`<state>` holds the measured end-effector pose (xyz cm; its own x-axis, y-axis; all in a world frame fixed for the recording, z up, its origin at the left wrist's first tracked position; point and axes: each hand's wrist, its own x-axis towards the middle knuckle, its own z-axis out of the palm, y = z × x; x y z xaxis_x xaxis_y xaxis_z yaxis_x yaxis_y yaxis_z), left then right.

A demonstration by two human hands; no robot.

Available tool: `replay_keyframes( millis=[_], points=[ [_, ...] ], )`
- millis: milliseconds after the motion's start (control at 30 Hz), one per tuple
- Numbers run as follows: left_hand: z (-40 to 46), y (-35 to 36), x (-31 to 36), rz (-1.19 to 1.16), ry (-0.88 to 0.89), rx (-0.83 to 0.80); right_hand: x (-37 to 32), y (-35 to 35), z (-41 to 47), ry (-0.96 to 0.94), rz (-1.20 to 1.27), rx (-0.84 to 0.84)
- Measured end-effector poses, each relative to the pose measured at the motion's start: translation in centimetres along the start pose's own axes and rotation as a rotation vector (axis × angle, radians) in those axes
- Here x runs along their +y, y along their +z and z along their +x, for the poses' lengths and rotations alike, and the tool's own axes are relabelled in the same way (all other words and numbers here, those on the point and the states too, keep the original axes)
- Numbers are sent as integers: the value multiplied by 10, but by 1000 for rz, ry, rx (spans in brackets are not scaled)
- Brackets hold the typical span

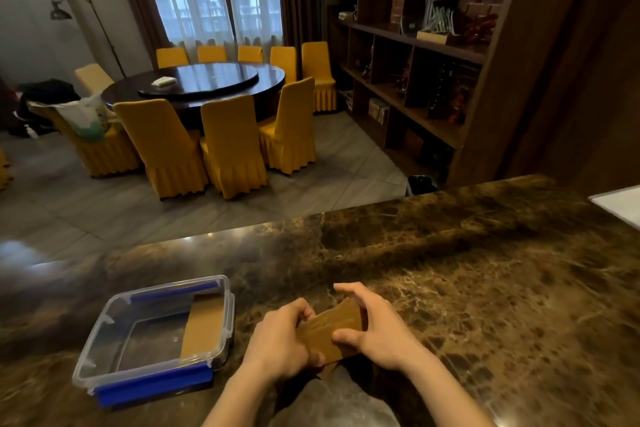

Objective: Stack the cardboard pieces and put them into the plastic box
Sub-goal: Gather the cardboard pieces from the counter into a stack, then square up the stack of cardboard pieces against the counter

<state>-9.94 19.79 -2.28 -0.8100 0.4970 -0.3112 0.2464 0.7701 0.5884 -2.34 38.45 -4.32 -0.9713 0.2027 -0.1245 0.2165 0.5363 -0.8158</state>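
Note:
A brown cardboard stack (334,326) is held just above the marble counter (485,270), near its front edge. My left hand (282,340) grips its left end and my right hand (372,326) grips its right end, thumb on top. To the left stands a clear plastic box (104,350) with blue clips, lid off. A brown cardboard piece (204,326) lies flat inside it along the right wall.
A white object (620,208) sits at the counter's far right edge. Beyond the counter are a round dining table (197,83) with yellow-covered chairs and a dark wooden shelf unit (415,45) on the right.

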Motion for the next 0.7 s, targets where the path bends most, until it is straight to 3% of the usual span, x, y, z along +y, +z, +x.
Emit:
replay_keyframes(
  millis=[233, 467, 700],
  points=[
    [-75, -40, -38, -52, 143, 167, -52, 56, -49, -227, -111, 102],
    [-142, -70, -121, -129, 47, 231, -107, 151, -80, -300, -10, 115],
    [-156, -51, -175, -303, -78, 253, -115, 205, -86, -80, 83, 129]
  ],
)
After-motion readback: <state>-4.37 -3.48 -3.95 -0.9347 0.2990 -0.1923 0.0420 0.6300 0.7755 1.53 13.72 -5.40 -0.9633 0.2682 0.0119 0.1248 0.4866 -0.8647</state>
